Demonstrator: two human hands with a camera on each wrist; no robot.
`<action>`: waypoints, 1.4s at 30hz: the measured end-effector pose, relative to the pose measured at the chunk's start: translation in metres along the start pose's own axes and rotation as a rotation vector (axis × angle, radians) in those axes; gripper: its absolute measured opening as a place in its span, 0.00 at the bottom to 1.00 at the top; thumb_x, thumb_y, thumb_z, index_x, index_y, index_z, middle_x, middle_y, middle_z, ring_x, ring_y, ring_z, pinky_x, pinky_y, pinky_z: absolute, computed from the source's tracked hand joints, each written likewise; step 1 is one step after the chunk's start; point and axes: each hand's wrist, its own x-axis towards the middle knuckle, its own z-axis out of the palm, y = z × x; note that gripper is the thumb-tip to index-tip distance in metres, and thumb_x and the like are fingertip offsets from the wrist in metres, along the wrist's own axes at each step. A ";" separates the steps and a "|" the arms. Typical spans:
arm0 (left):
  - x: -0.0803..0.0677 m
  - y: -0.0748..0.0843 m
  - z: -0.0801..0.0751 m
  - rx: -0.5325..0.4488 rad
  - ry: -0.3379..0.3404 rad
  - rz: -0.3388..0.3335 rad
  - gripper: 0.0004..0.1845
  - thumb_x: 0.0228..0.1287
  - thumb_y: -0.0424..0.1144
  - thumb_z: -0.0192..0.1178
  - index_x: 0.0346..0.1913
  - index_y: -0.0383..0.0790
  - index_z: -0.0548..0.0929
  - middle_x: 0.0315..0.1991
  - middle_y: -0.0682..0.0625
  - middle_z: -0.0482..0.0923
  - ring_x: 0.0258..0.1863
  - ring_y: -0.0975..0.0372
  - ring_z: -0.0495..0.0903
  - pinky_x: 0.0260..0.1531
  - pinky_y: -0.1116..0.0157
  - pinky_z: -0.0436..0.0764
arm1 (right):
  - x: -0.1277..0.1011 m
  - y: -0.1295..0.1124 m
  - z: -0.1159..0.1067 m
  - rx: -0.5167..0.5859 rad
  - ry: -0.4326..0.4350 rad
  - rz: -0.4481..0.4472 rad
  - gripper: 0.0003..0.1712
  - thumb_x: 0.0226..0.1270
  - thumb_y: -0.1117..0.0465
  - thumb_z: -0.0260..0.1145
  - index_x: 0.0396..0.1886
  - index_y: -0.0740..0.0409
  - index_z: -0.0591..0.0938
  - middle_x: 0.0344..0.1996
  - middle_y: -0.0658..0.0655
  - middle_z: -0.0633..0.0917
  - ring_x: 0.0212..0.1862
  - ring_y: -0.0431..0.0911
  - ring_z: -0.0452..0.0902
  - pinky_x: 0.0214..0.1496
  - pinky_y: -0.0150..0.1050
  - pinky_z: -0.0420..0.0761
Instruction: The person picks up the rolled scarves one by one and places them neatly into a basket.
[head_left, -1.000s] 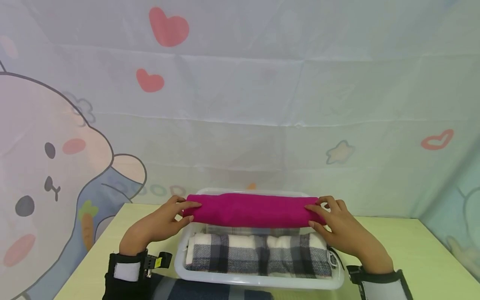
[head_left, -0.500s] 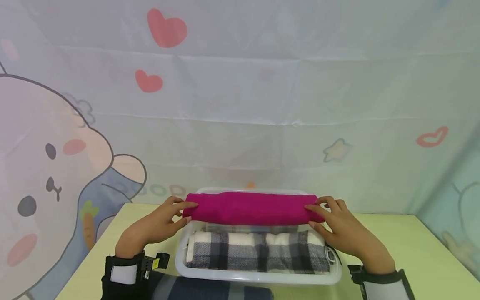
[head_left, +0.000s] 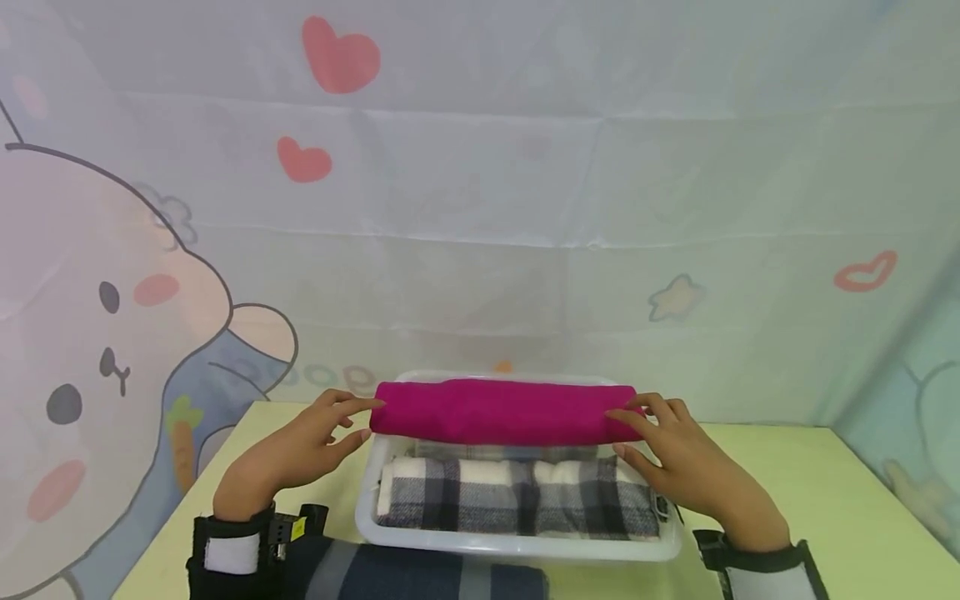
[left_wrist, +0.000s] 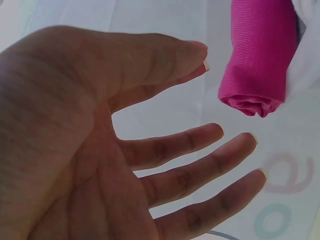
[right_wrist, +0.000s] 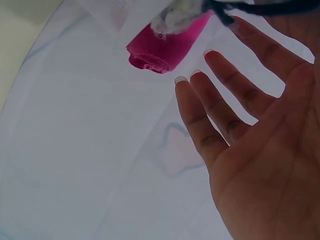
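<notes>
A rolled magenta cloth (head_left: 502, 412) lies across the back of a white plastic bin (head_left: 517, 547). In front of it, inside the bin, sits a rolled grey-and-white plaid cloth (head_left: 517, 500). My left hand (head_left: 300, 446) is beside the magenta roll's left end, and the left wrist view shows its spread fingers apart from the roll (left_wrist: 260, 60). At the other end, my right hand (head_left: 686, 458) has its index finger over the roll in the head view. In the right wrist view its fingers (right_wrist: 220, 110) look loosely extended, gripping nothing; whether they touch cannot be told.
A folded dark blue cloth (head_left: 420, 575) lies before the bin at the table's near edge. The pale yellow table (head_left: 825, 500) extends to both sides. A printed curtain (head_left: 480, 192) hangs close behind the bin.
My left hand has let go of the magenta roll and drawn away to the left. The right hand stays close to its end. The roll rests in nearly the same place.
</notes>
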 end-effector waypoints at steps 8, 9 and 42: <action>-0.003 0.007 -0.001 0.001 0.012 -0.003 0.25 0.74 0.38 0.54 0.71 0.38 0.67 0.65 0.33 0.64 0.56 0.45 0.74 0.54 0.41 0.77 | -0.002 -0.004 -0.004 0.016 -0.026 0.013 0.26 0.69 0.55 0.66 0.66 0.54 0.76 0.60 0.62 0.74 0.59 0.61 0.69 0.53 0.57 0.78; -0.003 0.009 -0.001 -0.002 0.012 -0.004 0.26 0.74 0.38 0.54 0.72 0.38 0.67 0.65 0.33 0.64 0.56 0.45 0.74 0.54 0.41 0.77 | -0.002 -0.004 -0.004 0.017 -0.028 0.015 0.27 0.69 0.55 0.66 0.66 0.54 0.76 0.61 0.62 0.74 0.59 0.61 0.69 0.53 0.57 0.78; -0.018 0.024 0.001 0.046 0.012 0.030 0.28 0.75 0.41 0.54 0.74 0.38 0.64 0.66 0.37 0.68 0.57 0.47 0.77 0.53 0.49 0.79 | -0.016 -0.015 -0.004 0.038 -0.063 -0.003 0.28 0.72 0.53 0.63 0.68 0.58 0.72 0.61 0.64 0.75 0.60 0.64 0.69 0.57 0.61 0.76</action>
